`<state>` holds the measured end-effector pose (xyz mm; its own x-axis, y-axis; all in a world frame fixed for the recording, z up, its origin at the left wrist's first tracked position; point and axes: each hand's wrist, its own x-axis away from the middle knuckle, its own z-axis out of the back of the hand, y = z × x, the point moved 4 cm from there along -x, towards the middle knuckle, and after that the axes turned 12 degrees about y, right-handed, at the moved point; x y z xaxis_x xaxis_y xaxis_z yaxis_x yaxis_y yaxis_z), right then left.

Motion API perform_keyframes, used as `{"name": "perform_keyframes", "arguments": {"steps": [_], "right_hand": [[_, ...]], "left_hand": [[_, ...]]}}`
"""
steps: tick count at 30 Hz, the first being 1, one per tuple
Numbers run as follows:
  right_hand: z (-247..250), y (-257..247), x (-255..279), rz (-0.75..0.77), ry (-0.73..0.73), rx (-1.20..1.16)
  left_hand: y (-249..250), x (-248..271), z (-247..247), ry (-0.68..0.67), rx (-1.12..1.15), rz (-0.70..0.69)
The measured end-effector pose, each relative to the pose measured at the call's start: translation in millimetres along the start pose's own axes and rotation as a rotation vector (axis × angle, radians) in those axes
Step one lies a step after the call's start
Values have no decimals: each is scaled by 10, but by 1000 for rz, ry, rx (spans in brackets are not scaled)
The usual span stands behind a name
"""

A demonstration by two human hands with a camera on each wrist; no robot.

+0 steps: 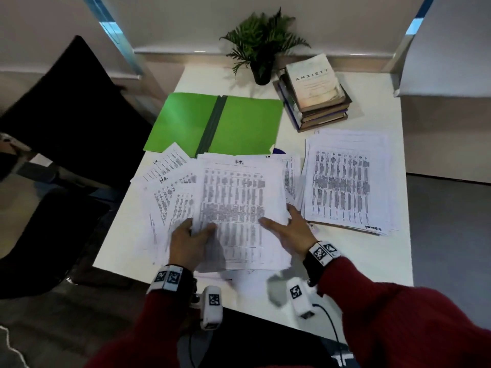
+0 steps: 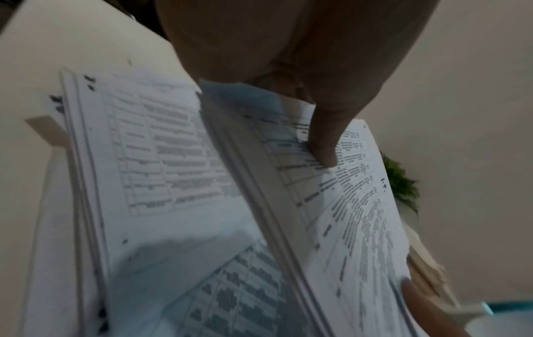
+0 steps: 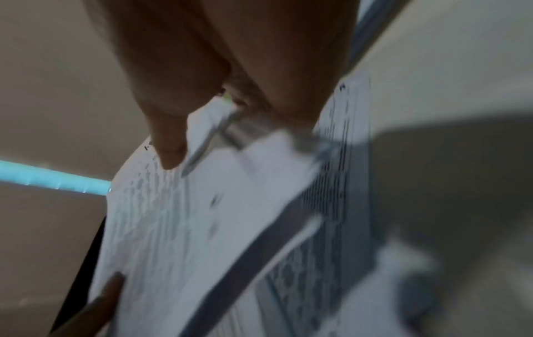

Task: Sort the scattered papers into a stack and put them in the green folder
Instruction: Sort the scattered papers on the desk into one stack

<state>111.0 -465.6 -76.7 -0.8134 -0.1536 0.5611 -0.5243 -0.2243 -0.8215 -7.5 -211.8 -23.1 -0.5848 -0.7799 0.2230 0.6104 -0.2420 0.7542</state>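
Step in hand, as judged: a bundle of papers (image 1: 233, 205) at the middle of the white table (image 1: 372, 251) is being gathered and squared. The left hand (image 1: 187, 241) grips the bundle's near-left edge, thumb (image 2: 324, 139) pressed on the top sheet, the other fingers apparently curled beneath. The right hand (image 1: 291, 229) holds the near-right edge, thumb lying on the page, fingers spread along the side; in the right wrist view the fingers beneath are blurred, so their hold cannot be told exactly. More loose sheets (image 1: 170, 181) are fanned out to the left, partly under the bundle. A 2nd pile (image 1: 345, 181) lies to the right, just beside it. The green folder (image 1: 215, 123) lies open behind the papers, its near edge overlapped by them.

For a clean result, the bundle is best lifted slightly, its edges tapped level, and the fanned sheets drawn in before anything is moved to the folder. Risk: lower sheets may slip off the near table edge.
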Motion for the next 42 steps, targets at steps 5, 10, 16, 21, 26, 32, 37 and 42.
{"name": "perform_keyframes", "arguments": {"steps": [5, 10, 16, 21, 26, 32, 37, 42], "right_hand": [[-128, 145, -5, 56, 163, 154], [-9, 299, 54, 9, 259, 220], [-77, 541, 22, -82, 323, 215], [-190, 592, 2, -84, 364, 207], [-284, 566, -21, -93, 403, 178], [-342, 516, 1, -131, 416, 206], [-377, 385, 85, -110, 429, 154], [-413, 298, 125, -144, 447, -126]], "left_hand": [[-158, -105, -258, -128, -55, -16], [-556, -657, 80, 30, -425, 211], [-779, -958, 212, -55, -654, 282], [-671, -1083, 320, -29, -383, 78], [-286, -1347, 911, 132, -204, -151], [172, -1698, 1452, 167, 114, -253], [325, -1349, 1129, -6, 111, -203], [6, -814, 207, -239, -33, -22]]}}
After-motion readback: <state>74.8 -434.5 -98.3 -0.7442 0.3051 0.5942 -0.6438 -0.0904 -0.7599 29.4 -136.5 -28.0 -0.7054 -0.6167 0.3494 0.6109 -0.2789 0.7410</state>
